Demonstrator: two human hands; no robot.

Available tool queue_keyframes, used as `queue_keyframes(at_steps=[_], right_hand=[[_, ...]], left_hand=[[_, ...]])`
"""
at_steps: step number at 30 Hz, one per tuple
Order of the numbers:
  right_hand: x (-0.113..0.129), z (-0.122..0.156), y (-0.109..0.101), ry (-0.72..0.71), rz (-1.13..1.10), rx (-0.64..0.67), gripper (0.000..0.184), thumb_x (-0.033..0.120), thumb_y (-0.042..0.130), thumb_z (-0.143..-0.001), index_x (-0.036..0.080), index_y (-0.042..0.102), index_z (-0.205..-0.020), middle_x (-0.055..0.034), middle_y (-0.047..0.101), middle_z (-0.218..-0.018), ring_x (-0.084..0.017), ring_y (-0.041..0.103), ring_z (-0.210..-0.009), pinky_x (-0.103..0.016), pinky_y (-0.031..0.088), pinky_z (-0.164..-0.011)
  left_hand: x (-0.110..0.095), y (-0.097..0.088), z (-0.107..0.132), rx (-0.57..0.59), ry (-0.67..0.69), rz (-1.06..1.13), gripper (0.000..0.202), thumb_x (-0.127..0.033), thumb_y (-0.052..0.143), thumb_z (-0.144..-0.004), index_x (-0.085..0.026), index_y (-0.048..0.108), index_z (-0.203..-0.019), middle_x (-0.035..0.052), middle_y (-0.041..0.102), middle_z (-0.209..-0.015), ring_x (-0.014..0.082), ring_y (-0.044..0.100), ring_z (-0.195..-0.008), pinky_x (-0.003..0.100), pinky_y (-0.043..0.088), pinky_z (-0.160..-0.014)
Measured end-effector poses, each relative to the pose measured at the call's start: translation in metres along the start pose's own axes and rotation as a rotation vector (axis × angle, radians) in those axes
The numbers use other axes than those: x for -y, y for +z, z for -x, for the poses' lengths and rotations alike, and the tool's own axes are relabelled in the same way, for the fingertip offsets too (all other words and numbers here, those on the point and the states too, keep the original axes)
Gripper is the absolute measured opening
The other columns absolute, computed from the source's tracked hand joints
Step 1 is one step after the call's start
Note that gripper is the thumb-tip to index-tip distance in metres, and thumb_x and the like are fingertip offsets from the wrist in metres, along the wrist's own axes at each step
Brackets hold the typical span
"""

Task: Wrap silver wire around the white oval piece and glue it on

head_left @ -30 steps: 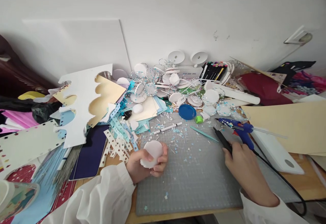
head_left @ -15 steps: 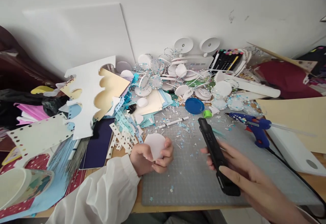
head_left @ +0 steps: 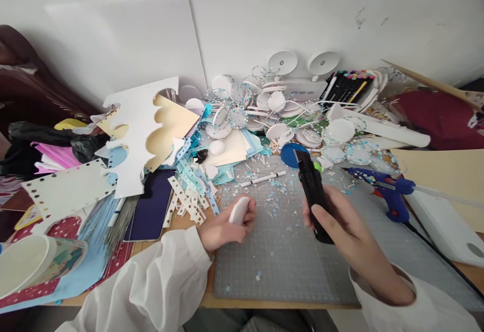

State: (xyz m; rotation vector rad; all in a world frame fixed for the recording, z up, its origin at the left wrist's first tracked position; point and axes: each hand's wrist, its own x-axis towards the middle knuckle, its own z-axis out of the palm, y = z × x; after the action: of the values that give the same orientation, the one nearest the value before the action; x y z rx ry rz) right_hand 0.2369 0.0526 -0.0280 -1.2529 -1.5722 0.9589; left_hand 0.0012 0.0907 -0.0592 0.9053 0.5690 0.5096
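Note:
My left hand (head_left: 227, 226) is closed around a small white foam disc (head_left: 239, 211), which is turned nearly edge-on. To the right, my right hand (head_left: 340, 216) grips a black utility knife (head_left: 315, 196) that points up and away, a short blade showing at its tip. Both hands are held above the grey cutting mat (head_left: 280, 266), apart from each other. Beyond the knife's tip lies a blue round lid (head_left: 290, 155), with a bright green piece partly hidden behind the knife. A white pen (head_left: 263, 179) rests on the mat among tiny paper scraps.
White foam discs and wire garlands (head_left: 238, 118) are heaped along the wall. A blue glue gun (head_left: 393, 191) lies at right, its cord running down the mat. Cut foam board (head_left: 130, 135), star-punched strips (head_left: 187, 201) and a plastic tub (head_left: 41, 266) occupy the left.
The disc in my left hand has turned from facing me to nearly edge-on. My right hand has tilted and raised the knife, and its blade now shows. The view has shifted slightly.

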Motion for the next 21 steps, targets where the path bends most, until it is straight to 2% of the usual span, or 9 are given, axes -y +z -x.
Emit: queue_keyframes(at_steps=[2, 4, 5, 7, 10, 12, 15, 21], right_hand=[[-0.002, -0.017, 0.003, -0.091, 0.175, -0.015, 0.026, 0.033, 0.048, -0.095, 0.025, 0.052, -0.119, -0.001, 0.057, -0.077, -0.014, 0.055, -0.061, -0.026, 0.048, -0.054], [-0.005, -0.032, 0.009, -0.255, 0.36, -0.036, 0.025, 0.027, 0.051, -0.093, 0.024, 0.053, -0.118, -0.0044, 0.061, -0.089, -0.018, 0.06, -0.076, -0.029, 0.05, -0.067], [-0.007, -0.037, 0.013, -0.337, 0.423, -0.017, 0.025, 0.022, 0.05, -0.092, 0.023, 0.052, -0.117, -0.0061, 0.062, -0.096, -0.02, 0.061, -0.085, -0.03, 0.05, -0.073], [-0.011, -0.043, 0.022, -0.45, 0.476, 0.051, 0.027, 0.015, 0.048, -0.09, 0.022, 0.049, -0.116, -0.0077, 0.062, -0.104, -0.02, 0.061, -0.092, -0.031, 0.049, -0.078], [-0.017, -0.041, 0.034, -0.496, 0.517, 0.114, 0.022, 0.018, 0.052, -0.086, 0.02, 0.049, -0.108, -0.0061, 0.062, -0.091, -0.02, 0.059, -0.079, -0.031, 0.046, -0.069], [-0.019, -0.036, 0.038, -0.512, 0.566, 0.122, 0.02, 0.032, 0.055, -0.086, 0.02, 0.051, -0.101, -0.005, 0.058, -0.081, -0.021, 0.055, -0.072, -0.032, 0.043, -0.064], [-0.02, -0.03, 0.039, -0.542, 0.57, 0.13, 0.029, 0.048, 0.046, -0.092, 0.019, 0.051, -0.096, -0.0046, 0.055, -0.075, -0.02, 0.052, -0.068, -0.032, 0.041, -0.06], [-0.02, -0.024, 0.041, -0.593, 0.485, 0.136, 0.018, 0.035, 0.047, -0.095, 0.018, 0.05, -0.099, -0.0035, 0.062, -0.076, -0.016, 0.057, -0.064, -0.027, 0.041, -0.06]], left_hand=[[-0.003, 0.005, 0.004, -0.186, 0.076, -0.392, 0.041, -0.01, 0.051, -0.051, -0.023, 0.035, -0.087, -0.0046, 0.031, -0.075, 0.008, 0.027, -0.058, 0.022, 0.019, -0.051], [-0.005, 0.009, 0.008, -0.408, 0.119, -0.791, 0.041, -0.011, 0.052, -0.056, -0.023, 0.035, -0.091, -0.0049, 0.032, -0.072, 0.0109, 0.03, -0.059, 0.025, 0.02, -0.054], [-0.006, 0.01, 0.008, -0.497, 0.135, -0.937, 0.042, -0.012, 0.052, -0.057, -0.023, 0.034, -0.093, -0.0051, 0.032, -0.07, 0.0121, 0.032, -0.059, 0.026, 0.02, -0.055], [-0.006, 0.012, 0.009, -0.602, 0.164, -1.091, 0.043, -0.013, 0.052, -0.059, -0.022, 0.033, -0.096, -0.0047, 0.035, -0.07, 0.0142, 0.036, -0.059, 0.027, 0.021, -0.056], [-0.005, 0.013, 0.007, -0.656, 0.184, -1.115, 0.039, -0.014, 0.051, -0.06, -0.022, 0.033, -0.094, -0.0035, 0.038, -0.072, 0.0157, 0.039, -0.058, 0.028, 0.023, -0.056], [-0.005, 0.012, 0.005, -0.657, 0.181, -1.093, 0.037, -0.016, 0.052, -0.061, -0.022, 0.034, -0.094, -0.0032, 0.039, -0.072, 0.0156, 0.039, -0.057, 0.028, 0.024, -0.056], [-0.003, 0.013, 0.003, -0.671, 0.173, -1.044, 0.038, -0.017, 0.052, -0.061, -0.022, 0.035, -0.095, -0.0041, 0.039, -0.07, 0.0151, 0.038, -0.056, 0.028, 0.024, -0.055], [-0.003, 0.018, 0.003, -0.71, 0.169, -0.972, 0.039, -0.014, 0.053, -0.058, -0.022, 0.034, -0.092, -0.0059, 0.036, -0.067, 0.0138, 0.038, -0.056, 0.027, 0.027, -0.054]])
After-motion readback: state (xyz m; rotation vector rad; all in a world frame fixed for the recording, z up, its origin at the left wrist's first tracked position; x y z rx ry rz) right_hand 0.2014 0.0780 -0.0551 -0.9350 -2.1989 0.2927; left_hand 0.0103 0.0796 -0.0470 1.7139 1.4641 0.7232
